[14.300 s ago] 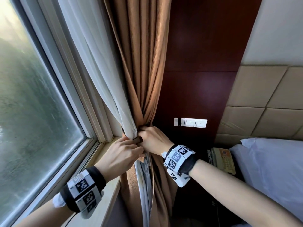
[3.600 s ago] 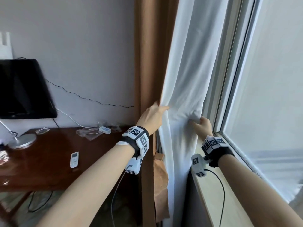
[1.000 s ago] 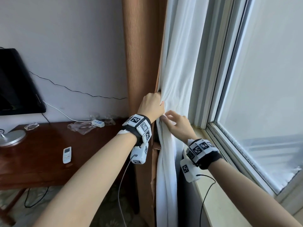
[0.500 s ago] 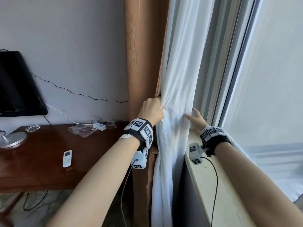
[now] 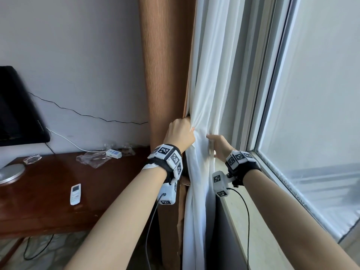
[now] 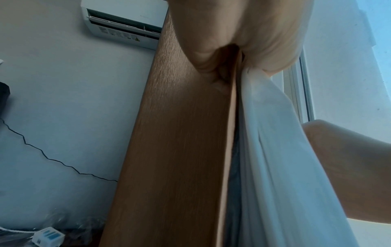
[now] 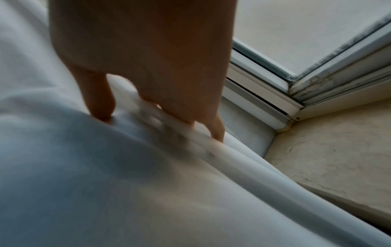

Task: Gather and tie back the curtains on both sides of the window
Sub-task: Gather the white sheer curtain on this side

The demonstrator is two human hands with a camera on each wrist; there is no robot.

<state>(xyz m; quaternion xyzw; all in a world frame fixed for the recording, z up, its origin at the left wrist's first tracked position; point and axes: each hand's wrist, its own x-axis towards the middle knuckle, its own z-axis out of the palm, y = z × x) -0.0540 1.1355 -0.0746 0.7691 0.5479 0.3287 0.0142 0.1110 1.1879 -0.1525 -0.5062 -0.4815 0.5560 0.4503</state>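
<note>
The left hand (image 5: 180, 133) had its fingers curled tight around a bunch of the white sheer curtain (image 5: 202, 94), gripping it right at the edge of the brown curtain (image 5: 165, 65); the left wrist view showed the white cloth spilling out from under the closed fist. At its 3 o'clock, the right hand (image 5: 219, 146) reached into the same sheer from the window side, fingers (image 7: 99, 100) extended and spread, their tips pressing into the folds and not closing round them. The sheer hung between the two hands, gathered into vertical pleats, and ran down past the sill (image 5: 253, 221) edge. The brown curtain hung straight at 12 o'clock from the left wrist, directly behind the sheer and against the wall (image 5: 78, 55).

The window frame (image 5: 261, 94) stood close at 3 o'clock of the right hand, leaving a narrow gap for that hand between sheer and frame. At 9 o'clock a dark wooden surface (image 5: 39, 201) carried a white remote (image 5: 75, 194), a crumpled clear plastic bag (image 5: 93, 158), a small white-and-blue adapter (image 5: 113, 153) and a lamp base (image 5: 11, 172). A black screen (image 5: 15, 106) stood above it, and a thin black wire (image 5: 87, 115) crossed the wall. An air conditioner (image 6: 125, 25) was mounted high up.
</note>
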